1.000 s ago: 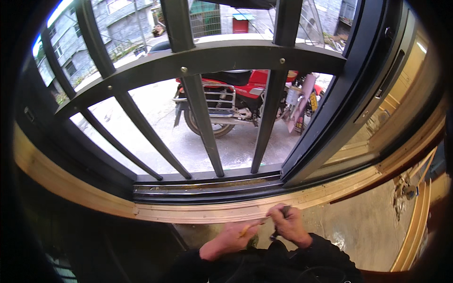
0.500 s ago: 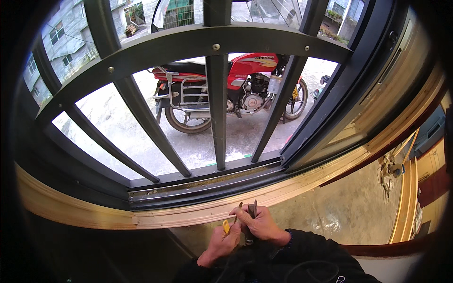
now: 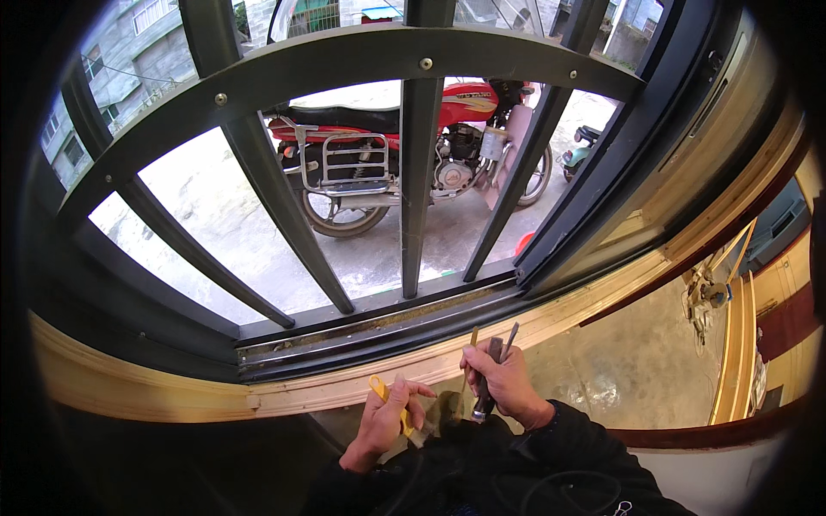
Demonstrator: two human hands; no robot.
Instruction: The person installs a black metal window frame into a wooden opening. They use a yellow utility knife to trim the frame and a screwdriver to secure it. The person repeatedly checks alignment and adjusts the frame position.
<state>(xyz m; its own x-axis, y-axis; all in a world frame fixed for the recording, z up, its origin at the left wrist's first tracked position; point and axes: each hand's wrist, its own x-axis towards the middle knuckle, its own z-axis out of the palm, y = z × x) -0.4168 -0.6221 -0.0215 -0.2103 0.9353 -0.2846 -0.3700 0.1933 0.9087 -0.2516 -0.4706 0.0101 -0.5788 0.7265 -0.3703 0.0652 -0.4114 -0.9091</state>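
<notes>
In the lower middle, my left hand [image 3: 382,424] is closed around a yellow-handled brush [image 3: 378,387]. Its handle, with a hole in the end, points up, and pale bristles show below the hand. To the right, my right hand [image 3: 511,383] grips a small bundle held roughly upright. In it are a dark-handled tool [image 3: 485,397] with a shiny metal lower end, a thin brownish stick [image 3: 472,340] and a slim grey rod [image 3: 512,334]. Between the hands is a blurred olive-brown patch, perhaps bristles. Both hands are apart, close to the pale wooden window trim [image 3: 344,394].
Black window bars [image 3: 414,189] with a curved crosspiece [image 3: 344,64] rise ahead above a dark sill track [image 3: 361,348]. Outside stands a red motorcycle [image 3: 469,101]. At the right, long wooden strips [image 3: 736,361] lie near a concrete floor [image 3: 602,378].
My hands have separated: the right moved up and right with its bundle, while the left shifted slightly left with the yellow-handled brush, now showing more. The whole view has shifted a little.
</notes>
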